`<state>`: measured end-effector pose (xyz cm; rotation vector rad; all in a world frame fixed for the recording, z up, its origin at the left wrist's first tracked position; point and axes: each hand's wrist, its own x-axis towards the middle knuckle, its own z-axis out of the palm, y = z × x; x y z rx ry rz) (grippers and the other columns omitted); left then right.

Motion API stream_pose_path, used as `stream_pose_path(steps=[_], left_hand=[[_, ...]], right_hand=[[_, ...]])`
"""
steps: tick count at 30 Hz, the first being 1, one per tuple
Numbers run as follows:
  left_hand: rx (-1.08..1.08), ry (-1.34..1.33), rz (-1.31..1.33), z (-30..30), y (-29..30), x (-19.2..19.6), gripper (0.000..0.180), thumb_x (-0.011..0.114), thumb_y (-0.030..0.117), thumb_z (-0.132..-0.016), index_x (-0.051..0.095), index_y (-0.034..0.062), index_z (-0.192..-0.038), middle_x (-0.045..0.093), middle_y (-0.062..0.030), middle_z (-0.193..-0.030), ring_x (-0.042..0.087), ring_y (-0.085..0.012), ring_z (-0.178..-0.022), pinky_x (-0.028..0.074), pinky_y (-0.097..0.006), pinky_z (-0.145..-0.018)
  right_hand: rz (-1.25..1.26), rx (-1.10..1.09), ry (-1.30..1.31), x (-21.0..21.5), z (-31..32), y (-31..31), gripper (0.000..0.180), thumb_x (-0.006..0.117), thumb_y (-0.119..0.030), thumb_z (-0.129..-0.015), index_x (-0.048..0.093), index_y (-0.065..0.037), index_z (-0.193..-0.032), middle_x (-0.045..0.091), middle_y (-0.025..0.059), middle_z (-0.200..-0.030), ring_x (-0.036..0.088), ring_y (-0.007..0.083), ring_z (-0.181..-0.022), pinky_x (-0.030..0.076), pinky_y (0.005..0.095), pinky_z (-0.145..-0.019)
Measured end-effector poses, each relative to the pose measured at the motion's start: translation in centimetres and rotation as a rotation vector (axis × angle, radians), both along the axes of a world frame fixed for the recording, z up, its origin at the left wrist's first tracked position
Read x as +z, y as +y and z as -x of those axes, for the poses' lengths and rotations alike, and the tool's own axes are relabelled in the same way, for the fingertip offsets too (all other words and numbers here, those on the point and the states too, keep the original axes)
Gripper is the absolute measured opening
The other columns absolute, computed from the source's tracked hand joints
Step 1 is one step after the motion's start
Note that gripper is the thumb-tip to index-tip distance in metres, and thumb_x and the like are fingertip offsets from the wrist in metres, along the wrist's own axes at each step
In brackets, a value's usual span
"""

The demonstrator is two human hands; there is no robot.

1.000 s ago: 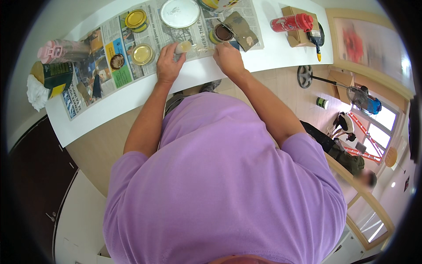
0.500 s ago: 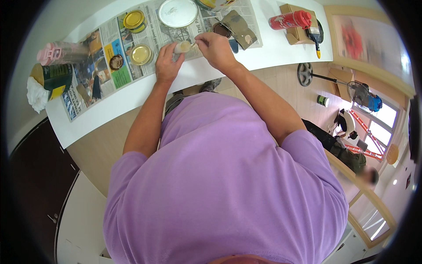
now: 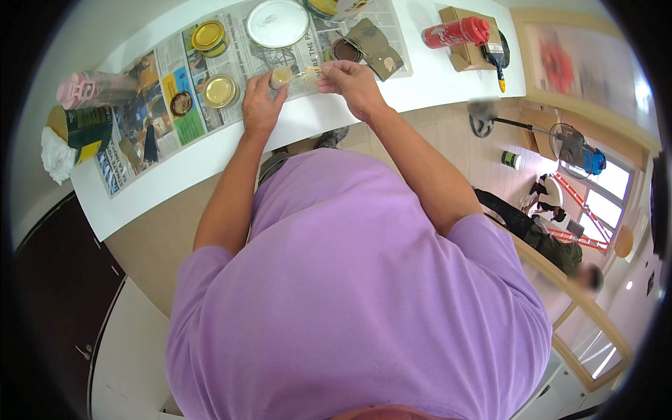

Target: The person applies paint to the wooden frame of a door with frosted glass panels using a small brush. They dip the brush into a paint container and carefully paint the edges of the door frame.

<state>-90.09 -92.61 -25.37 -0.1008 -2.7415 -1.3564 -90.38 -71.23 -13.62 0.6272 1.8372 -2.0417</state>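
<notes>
My left hand [image 3: 262, 106] is closed round a small round piece [image 3: 281, 75], pale yellow on its face and whitish at the side; whether it is a little cup or a roll I cannot tell. My right hand [image 3: 350, 85] pinches a thin yellowish strip or stick [image 3: 314, 68] just to the right of it. Something faint and see-through lies between the two hands. Both hands are over the newspaper [image 3: 241, 59] near the table's front edge. Beyond them stands a large tin with a white lid [image 3: 278, 22]. A tin with a gold lid [image 3: 220, 91] is left of my left hand.
On the table [image 3: 434, 84] are another gold-lidded tin [image 3: 209, 36], a dark open container [image 3: 346, 49], brown sandpaper-like sheet [image 3: 378, 52], red bottle [image 3: 455, 33], paintbrush [image 3: 498, 59], pink-capped bottle [image 3: 94, 89] and dark green tin [image 3: 91, 129]. A fan [image 3: 570, 147] and people stand at right.
My right hand has moved slightly right and down, widening the gap to my left hand. The round piece has shifted a little left with my left hand.
</notes>
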Motion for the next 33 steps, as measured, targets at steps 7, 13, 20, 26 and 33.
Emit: stream_pose_path(steps=[7,13,20,26,33], left_hand=[[0.065,0.240,0.019,-2.0,0.1,6.1,0.051,0.084,0.024,-0.089,0.069,-0.0007,-0.131,0.067,-0.0160,-0.117,0.068,-0.0307,-0.100,0.057,-0.039,-0.087],[0.154,-0.286,-0.897,-1.4,2.9,10.0,0.036,0.079,0.018,-0.096,0.073,-0.0033,-0.124,0.070,-0.0032,-0.092,0.062,-0.0104,-0.080,0.051,-0.026,-0.068],[0.115,-0.481,-1.280,0.1,4.7,12.5,0.028,0.076,0.020,-0.100,0.074,-0.0006,-0.119,0.069,0.0002,-0.090,0.056,-0.0051,-0.074,0.045,-0.023,-0.065],[0.054,-0.611,-1.444,0.1,4.7,12.5,0.027,0.072,0.024,-0.102,0.073,0.0018,-0.119,0.069,0.0002,-0.095,0.059,-0.0082,-0.081,0.049,-0.023,-0.071],[0.038,-0.695,-1.604,-0.4,5.1,12.6,0.034,0.070,0.025,-0.104,0.066,0.0018,-0.127,0.063,0.0009,-0.093,0.057,-0.0097,-0.082,0.051,-0.023,-0.071]], right_hand=[[0.249,-0.199,-0.032,1.5,-0.8,-0.8,0.022,0.067,-0.012,-0.104,0.067,0.008,-0.113,0.070,0.0108,-0.097,0.071,0.0186,-0.085,0.063,0.0301,-0.078],[0.313,-0.150,0.027,3.7,-0.9,-2.4,0.023,0.067,-0.012,-0.104,0.066,0.008,-0.114,0.070,0.0115,-0.098,0.071,0.0186,-0.086,0.063,0.0302,-0.078],[0.327,-0.097,0.080,5.4,-1.5,-3.2,0.023,0.067,-0.012,-0.104,0.067,0.009,-0.114,0.072,0.0138,-0.098,0.072,0.0184,-0.085,0.063,0.0310,-0.079],[0.365,-0.121,0.059,5.6,-2.1,-2.6,0.021,0.068,-0.014,-0.104,0.069,0.006,-0.111,0.073,0.0123,-0.095,0.071,0.0171,-0.083,0.062,0.0307,-0.077],[0.348,-0.125,0.064,5.1,-2.7,-2.6,0.019,0.068,-0.014,-0.104,0.070,0.004,-0.108,0.072,0.0094,-0.094,0.069,0.0145,-0.082,0.061,0.0283,-0.074]])
